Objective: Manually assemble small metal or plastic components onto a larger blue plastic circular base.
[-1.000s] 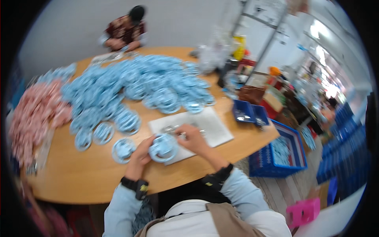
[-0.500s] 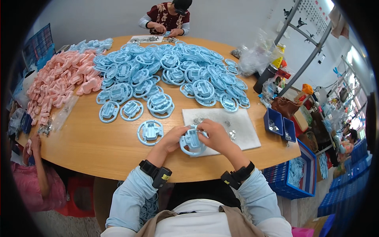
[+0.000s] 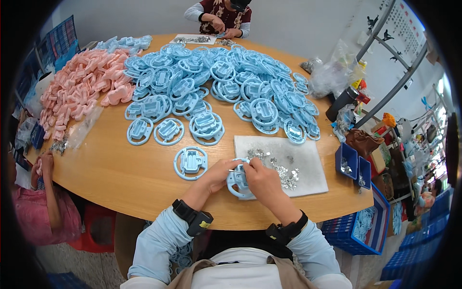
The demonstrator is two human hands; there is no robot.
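Note:
My left hand point(image 3: 217, 176) is closed on the left rim of a light-blue plastic wheel-shaped part point(image 3: 237, 187), held tilted over the near left edge of a white pad point(image 3: 311, 168). My right hand point(image 3: 263, 180) is pinched over the same part's right side. A thin silvery rod point(image 3: 236, 171) juts from its fingertips across the part's upper end; its full shape is hidden. Small silvery metal pieces point(image 3: 288, 179) lie scattered on the pad beside my right hand. To the left, another blue wheel-shaped part point(image 3: 191, 163) rests alone on the table.
A big heap of blue parts point(image 3: 192, 67) covers the table's middle, with pink plastic pieces point(image 3: 86, 82) at its left. Two blue bins point(image 3: 345, 161) stand right of the pad. Co-workers sit at the far side point(image 3: 226, 17) and at the left point(image 3: 41, 212).
The view has shifted, so the table sits differently in the picture. The silvery rod now shows at my right fingertips, and more metal pieces are visible on the pad. The blue part stays in my hands.

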